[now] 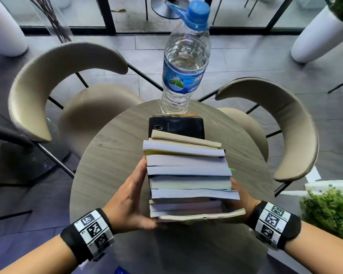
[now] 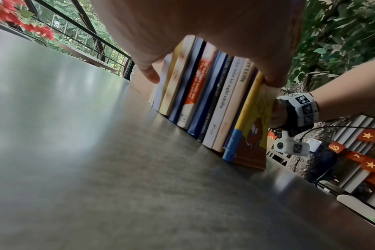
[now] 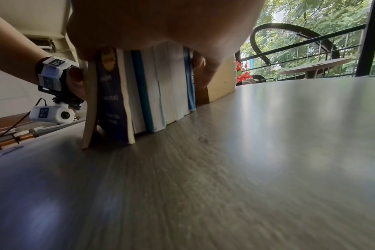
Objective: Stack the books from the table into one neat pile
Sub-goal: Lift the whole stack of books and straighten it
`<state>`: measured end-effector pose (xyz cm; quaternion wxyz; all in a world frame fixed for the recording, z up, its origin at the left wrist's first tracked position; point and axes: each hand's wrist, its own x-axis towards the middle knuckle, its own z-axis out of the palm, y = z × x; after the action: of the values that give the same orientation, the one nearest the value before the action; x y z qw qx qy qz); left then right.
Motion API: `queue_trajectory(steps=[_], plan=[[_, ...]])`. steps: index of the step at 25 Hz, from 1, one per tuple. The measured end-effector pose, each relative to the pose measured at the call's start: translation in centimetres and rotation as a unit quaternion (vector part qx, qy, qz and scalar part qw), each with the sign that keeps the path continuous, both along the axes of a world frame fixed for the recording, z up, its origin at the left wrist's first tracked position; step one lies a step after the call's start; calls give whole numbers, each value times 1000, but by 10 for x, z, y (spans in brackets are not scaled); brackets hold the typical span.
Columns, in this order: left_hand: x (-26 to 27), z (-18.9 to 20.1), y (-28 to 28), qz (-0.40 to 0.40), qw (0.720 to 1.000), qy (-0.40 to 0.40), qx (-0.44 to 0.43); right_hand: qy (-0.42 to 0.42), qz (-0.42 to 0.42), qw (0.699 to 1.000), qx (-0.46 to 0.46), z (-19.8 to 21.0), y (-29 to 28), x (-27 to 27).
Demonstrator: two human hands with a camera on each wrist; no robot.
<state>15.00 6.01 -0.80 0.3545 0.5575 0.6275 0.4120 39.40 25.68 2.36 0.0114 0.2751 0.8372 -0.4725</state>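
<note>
A row of several books (image 1: 188,175) stands on edge on the round grey table (image 1: 111,147), top edges facing up and unevenly aligned. My left hand (image 1: 131,198) holds the spine side, thumb on the nearest cover and fingers curled round the far end. My right hand (image 1: 240,196) clasps the opposite side, partly hidden behind the books. The left wrist view shows the spines of the books (image 2: 208,94) under my left hand (image 2: 203,25). In the right wrist view the books (image 3: 161,88) rest on the table, the nearest cover splayed outward.
A black phone (image 1: 176,125) lies on a wooden box (image 3: 220,79) just beyond the books, with a water bottle (image 1: 184,62) behind it. Two beige chairs (image 1: 48,80) (image 1: 285,119) flank the far side. A green plant (image 1: 331,210) is at the right.
</note>
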Motion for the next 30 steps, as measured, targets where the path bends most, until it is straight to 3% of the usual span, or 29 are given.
queue_trajectory(steps=[1,2,3,4,6,10,21,26,30], plan=[[-2,-1,2,-14,1000,-20,3,-26,21,999,-37,-13,-4,5],[-4,-3,3,-16,999,-31,15,-32,55,998,11,-29,2,14],[-4,-1,5,-6,999,-21,29,-53,74,996,0,-28,0,14],[-5,-1,7,3,999,-5,43,-22,73,997,-1,-31,2,11],[-3,-1,7,12,998,19,62,26,52,998,-20,-28,0,8],[1,-1,7,28,998,26,51,22,23,997,-68,-30,-6,8],[13,5,9,78,993,47,72,104,-70,989,-80,-32,-16,5],[10,-3,6,66,996,55,35,118,-46,991,-43,-27,-14,-1],[11,-10,-1,67,998,11,-15,97,-27,994,-45,-28,-14,1]])
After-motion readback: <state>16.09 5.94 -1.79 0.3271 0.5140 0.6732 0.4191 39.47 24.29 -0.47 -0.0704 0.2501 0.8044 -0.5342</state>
